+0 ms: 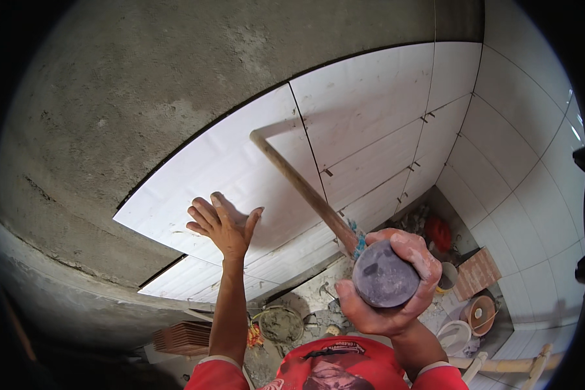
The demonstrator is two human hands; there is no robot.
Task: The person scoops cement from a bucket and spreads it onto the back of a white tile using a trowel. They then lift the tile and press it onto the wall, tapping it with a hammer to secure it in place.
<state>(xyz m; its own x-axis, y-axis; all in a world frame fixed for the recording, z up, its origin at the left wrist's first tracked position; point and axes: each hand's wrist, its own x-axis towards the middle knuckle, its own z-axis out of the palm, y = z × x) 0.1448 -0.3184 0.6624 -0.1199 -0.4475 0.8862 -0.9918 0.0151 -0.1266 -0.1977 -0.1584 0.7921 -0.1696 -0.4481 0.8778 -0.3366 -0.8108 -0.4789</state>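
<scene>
Right hand (426,279) hugs the mallet head (387,274), handle (299,185) beyond it; left hand (229,235), fingers spread, (maybe) steadies the tile (218,166).

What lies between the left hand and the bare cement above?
A bare stretch of white tile separates the left hand from the cement in the head view.

1 view, from left of 2 head-worn fisheyes, facing forward and down; tiled wall (364,84) near, mallet (387,274) nearest.

A wooden-handled mallet (331,220) slants toward a white tile (231,169), contact unclear.
</scene>
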